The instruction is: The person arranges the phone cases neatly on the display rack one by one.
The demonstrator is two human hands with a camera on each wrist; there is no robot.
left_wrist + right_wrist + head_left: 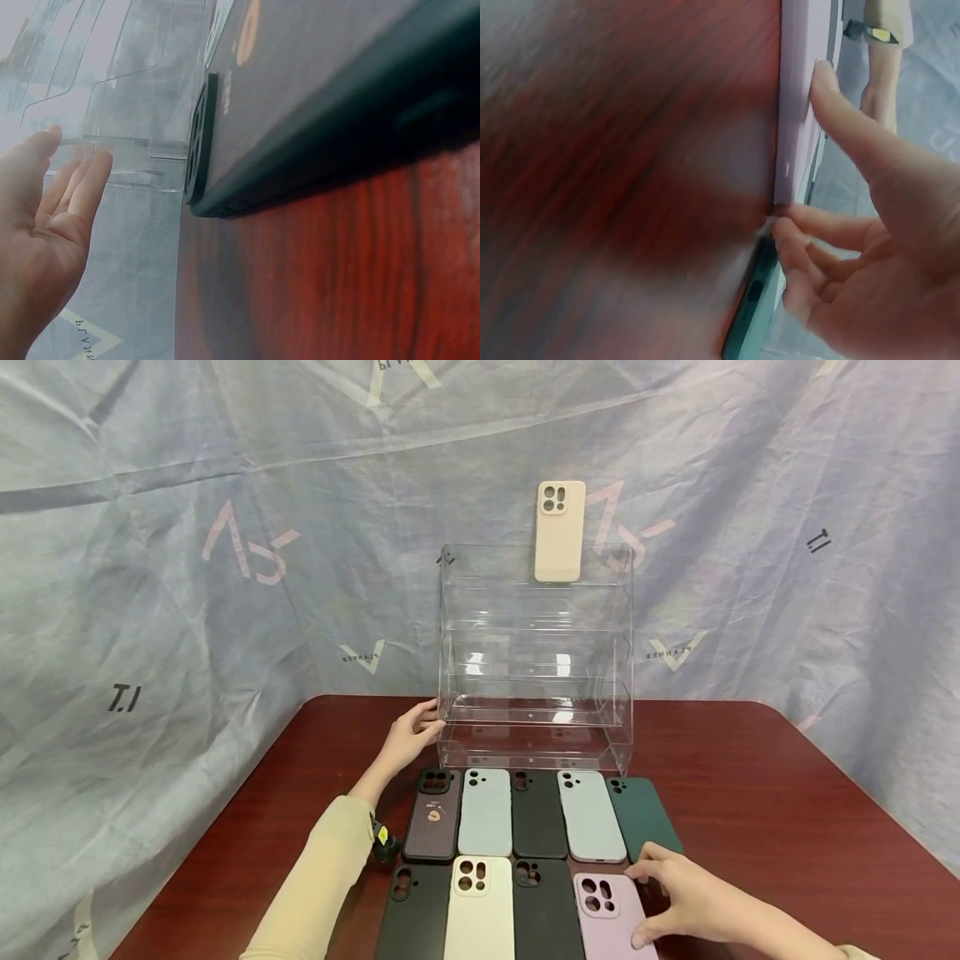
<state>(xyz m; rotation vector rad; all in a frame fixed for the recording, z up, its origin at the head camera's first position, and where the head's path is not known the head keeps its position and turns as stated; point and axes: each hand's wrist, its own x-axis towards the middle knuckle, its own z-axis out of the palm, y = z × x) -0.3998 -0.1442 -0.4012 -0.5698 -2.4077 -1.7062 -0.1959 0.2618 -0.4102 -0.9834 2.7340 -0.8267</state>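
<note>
One cream phone case (560,539) is up on the acrylic rack (536,725), nine other cases (539,814) apparently left on the table (360,735); right hand (690,897), fingers spread, touches the lilac case (611,935) toward the near edge, grip unclear, left hand (411,732) loose-fingered at the rack.

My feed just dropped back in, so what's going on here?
The person's right hand grips a lilac phone case at the right end of the front row, while the left hand is at the left side of the clear rack. Eight more cases lie in two rows on the table, and one cream case stands on the rack's top tier.
</note>
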